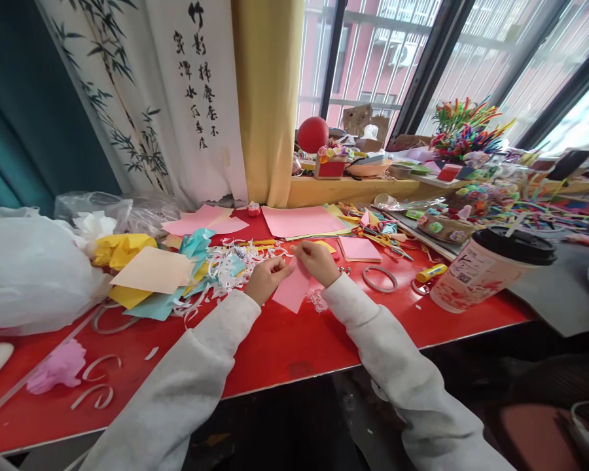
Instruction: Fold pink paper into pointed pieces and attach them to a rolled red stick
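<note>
Both my hands hold a pink sheet of paper (292, 291) just above the red table (285, 343). My left hand (267, 277) pinches its upper left edge, fingers closed. My right hand (319, 261) grips the upper right edge, fingers curled over it. A heap of white paper strips (235, 261) lies just left of my left hand. A small pink stack of paper (358, 249) sits right of my right hand. White sleeves cover both my arms.
Coloured sheets (152, 269) and a plastic bag (29, 268) fill the table's left. A lidded paper cup (485, 268) stands at right, with a tape ring (379, 279) and a yellow glue stick (430, 273) beside it. Craft clutter lines the windowsill (353, 190). A pink tissue flower (59, 366) lies front left.
</note>
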Available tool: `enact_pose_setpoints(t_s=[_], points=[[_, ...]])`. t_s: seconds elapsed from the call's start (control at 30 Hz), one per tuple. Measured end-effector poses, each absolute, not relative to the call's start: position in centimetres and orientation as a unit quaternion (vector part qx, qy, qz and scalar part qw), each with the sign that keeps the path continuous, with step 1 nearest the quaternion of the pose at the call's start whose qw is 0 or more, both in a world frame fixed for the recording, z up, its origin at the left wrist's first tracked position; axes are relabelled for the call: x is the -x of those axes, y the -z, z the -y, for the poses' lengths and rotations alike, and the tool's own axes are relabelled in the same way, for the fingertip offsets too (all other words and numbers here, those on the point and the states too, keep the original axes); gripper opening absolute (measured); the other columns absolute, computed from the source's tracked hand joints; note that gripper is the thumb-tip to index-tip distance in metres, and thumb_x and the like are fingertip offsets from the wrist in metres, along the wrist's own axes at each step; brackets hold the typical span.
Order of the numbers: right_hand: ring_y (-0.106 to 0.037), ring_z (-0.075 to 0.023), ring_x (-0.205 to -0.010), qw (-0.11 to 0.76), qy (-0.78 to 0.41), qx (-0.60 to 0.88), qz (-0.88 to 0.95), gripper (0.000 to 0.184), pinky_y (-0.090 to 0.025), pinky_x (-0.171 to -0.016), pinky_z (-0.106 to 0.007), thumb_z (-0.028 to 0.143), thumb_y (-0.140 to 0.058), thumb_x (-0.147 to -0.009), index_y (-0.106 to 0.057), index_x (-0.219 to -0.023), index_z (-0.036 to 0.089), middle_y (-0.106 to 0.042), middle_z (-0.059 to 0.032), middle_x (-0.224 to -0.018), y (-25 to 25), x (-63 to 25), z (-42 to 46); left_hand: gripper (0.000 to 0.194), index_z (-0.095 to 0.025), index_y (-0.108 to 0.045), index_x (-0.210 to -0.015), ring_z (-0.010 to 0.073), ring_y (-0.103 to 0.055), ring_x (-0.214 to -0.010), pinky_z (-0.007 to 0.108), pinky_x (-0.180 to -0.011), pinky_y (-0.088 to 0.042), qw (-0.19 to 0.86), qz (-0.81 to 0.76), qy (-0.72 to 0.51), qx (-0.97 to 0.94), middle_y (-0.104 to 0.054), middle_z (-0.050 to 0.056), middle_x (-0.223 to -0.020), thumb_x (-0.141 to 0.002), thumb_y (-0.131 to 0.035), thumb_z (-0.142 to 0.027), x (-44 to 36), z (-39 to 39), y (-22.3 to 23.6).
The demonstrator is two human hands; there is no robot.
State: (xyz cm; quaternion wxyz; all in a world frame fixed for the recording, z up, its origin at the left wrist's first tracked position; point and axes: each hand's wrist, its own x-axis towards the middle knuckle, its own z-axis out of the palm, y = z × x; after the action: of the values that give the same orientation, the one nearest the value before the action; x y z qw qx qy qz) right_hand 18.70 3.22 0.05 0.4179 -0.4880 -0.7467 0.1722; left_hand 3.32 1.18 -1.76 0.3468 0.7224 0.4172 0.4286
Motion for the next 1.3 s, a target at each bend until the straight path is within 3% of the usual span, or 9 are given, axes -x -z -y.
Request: enact_pose_setpoints(t_s=[0.23,0.4,0.57,0.67,0.83,1.0,1.3], points=[[-0.035,-0.0097,-0.053,0.485,-0.153,0.542,0.669,0.035,-0.025,-0.053,-0.024,0.046,-0.044,-0.078,-0.043,-0.058,0.018,-0.041,0.0025,-0.053,-0.2,-21.4,-5.1,0.032,-0.016,-0.042,-0.057,0.0077,-0.035,-0.052,0.022,-0.053,-0.028,0.369,-0.382,-0.394,-0.75,-0.041,-0.005,-0.054,-0.076,-0.054,-0.039,-3.8,0.0,1.9],[-0.029,-0.0096,-0.052,0.533,-0.158,0.571,0.604,0.04,-0.022,-0.049,-0.025,0.051,-0.034,-0.08,-0.033,-0.056,0.019,-0.032,0.0026,-0.051,-0.9,-25.1,-6.3,0.032,-0.015,-0.051,-0.057,0.0079,-0.038,-0.053,0.023,-0.053,-0.03,0.421,-0.337,-0.34,-0.77,-0.048,-0.003,-0.055,-0.074,-0.056,-0.041,-4.3,1.1,1.6],[-0.032,-0.0071,-0.048,0.443,-0.27,0.509,0.687,0.044,-0.024,-0.045,-0.022,0.057,-0.053,-0.068,-0.041,-0.053,0.017,-0.035,0.0038,-0.05,-0.5,-22.2,-5.0,0.028,-0.017,-0.055,-0.075,0.0086,-0.045,-0.059,0.021,-0.057,-0.036,0.399,-0.412,-0.528,-0.627,-0.051,-0.003,-0.065,-0.077,-0.053,-0.045,-3.3,-0.4,1.1],[-0.031,-0.006,-0.048,0.368,-0.352,0.449,0.735,0.043,-0.023,-0.046,-0.021,0.056,-0.052,-0.069,-0.043,-0.055,0.016,-0.035,0.0046,-0.051,0.3,-19.6,-4.1,0.028,-0.016,-0.059,-0.082,0.0116,-0.049,-0.071,0.022,-0.065,-0.038,0.413,-0.428,-0.485,-0.641,-0.057,0.0,-0.076,-0.071,-0.059,-0.042,-2.8,-1.1,1.1],[-0.029,-0.0054,-0.048,0.344,-0.382,0.435,0.739,0.045,-0.022,-0.046,-0.022,0.059,-0.048,-0.069,-0.038,-0.056,0.017,-0.032,0.0057,-0.052,1.1,-18.8,-3.9,0.027,-0.014,-0.058,-0.076,0.0103,-0.045,-0.061,0.022,-0.058,-0.035,0.447,-0.426,-0.423,-0.663,-0.053,-0.001,-0.067,-0.07,-0.058,-0.041,-3.0,-1.3,1.6],[-0.027,-0.0058,-0.051,0.349,-0.349,0.434,0.754,0.049,-0.022,-0.049,-0.022,0.062,-0.05,-0.068,-0.037,-0.053,0.017,-0.03,0.0056,-0.052,1.0,-18.9,-3.9,0.025,-0.015,-0.051,-0.062,0.009,-0.041,-0.057,0.022,-0.056,-0.032,0.407,-0.425,-0.407,-0.698,-0.047,-0.003,-0.059,-0.07,-0.057,-0.038,-3.0,-1.3,1.8],[-0.033,-0.0086,-0.052,0.439,-0.218,0.551,0.675,0.044,-0.022,-0.05,-0.023,0.057,-0.045,-0.072,-0.042,-0.054,0.018,-0.038,0.0032,-0.05,1.6,-22.1,-6.4,0.024,-0.016,-0.046,-0.06,0.009,-0.041,-0.055,0.023,-0.056,-0.033,0.436,-0.408,-0.372,-0.711,-0.045,-0.004,-0.056,-0.07,-0.056,-0.036,-3.6,-0.9,2.5]])
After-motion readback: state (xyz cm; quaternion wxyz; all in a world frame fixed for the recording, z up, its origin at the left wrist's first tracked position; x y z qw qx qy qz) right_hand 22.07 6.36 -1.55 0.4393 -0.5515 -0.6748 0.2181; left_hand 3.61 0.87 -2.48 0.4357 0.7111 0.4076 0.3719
